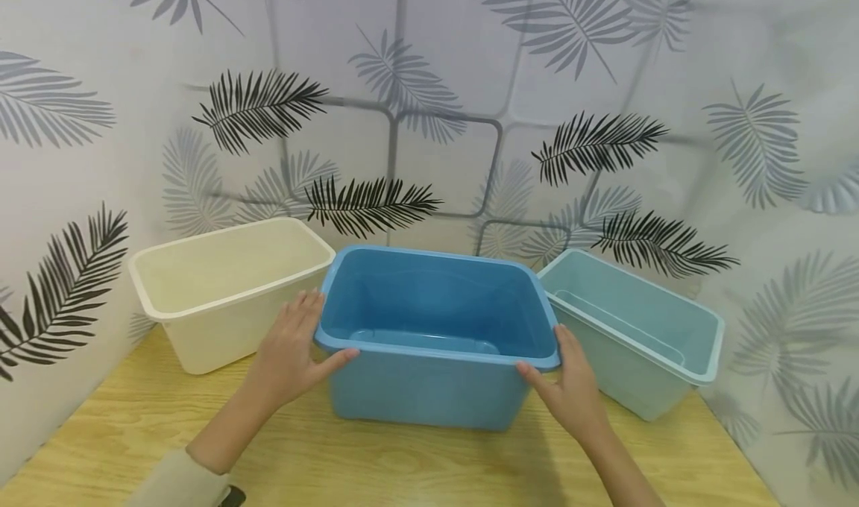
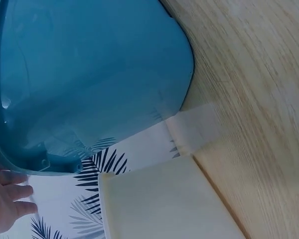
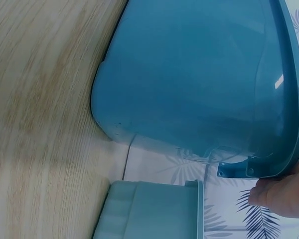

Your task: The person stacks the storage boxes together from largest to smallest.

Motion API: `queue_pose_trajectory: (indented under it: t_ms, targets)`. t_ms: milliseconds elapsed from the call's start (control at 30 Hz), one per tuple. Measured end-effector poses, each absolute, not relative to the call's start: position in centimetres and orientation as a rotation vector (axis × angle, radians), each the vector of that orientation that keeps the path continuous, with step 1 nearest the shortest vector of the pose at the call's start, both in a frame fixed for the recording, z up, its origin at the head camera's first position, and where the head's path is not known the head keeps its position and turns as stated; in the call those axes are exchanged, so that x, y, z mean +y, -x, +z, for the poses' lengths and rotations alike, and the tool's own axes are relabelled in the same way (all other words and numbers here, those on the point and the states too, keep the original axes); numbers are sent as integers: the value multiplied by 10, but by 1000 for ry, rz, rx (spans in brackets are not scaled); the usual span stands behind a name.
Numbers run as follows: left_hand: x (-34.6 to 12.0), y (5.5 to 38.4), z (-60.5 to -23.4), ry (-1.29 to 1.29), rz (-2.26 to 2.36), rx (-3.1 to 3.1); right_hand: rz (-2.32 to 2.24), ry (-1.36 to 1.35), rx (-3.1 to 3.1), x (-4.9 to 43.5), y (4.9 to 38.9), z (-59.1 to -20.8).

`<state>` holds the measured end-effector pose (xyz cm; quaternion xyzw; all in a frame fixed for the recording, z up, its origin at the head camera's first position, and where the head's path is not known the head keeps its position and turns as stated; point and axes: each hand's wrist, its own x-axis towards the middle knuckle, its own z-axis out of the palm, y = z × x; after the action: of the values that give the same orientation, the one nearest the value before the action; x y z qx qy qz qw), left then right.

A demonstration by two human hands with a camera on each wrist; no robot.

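Observation:
A blue plastic tub [image 1: 429, 388], hollow side up, stands on the wooden table between both hands. My left hand [image 1: 288, 350] lies against its left rim, thumb at the front corner. In the left wrist view the fingers [image 2: 12, 191] of that hand reach out fairly straight beside the rim. At the front right corner, my right hand [image 1: 570, 391] grips the rim with the thumb on the front edge. Some right fingers [image 3: 274, 194] show below the rim in the right wrist view; the others are hidden. No contents show in the blue tub.
A cream tub [image 1: 235, 328] stands behind and left of the blue one, angled. To the right is a pale green tub [image 1: 624, 365], also angled. Leaf-patterned sheeting [image 1: 443, 60] rises behind the wooden table [image 1: 403, 462].

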<state>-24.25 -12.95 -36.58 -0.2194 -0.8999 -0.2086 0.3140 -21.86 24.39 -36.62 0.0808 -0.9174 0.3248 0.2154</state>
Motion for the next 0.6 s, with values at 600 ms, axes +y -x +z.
queue_pose_trajectory:
  t_ms: [600]
  targets:
    - [-97,240,-363,739,-414,-2024,917,-260,-2481,257,205,-365]
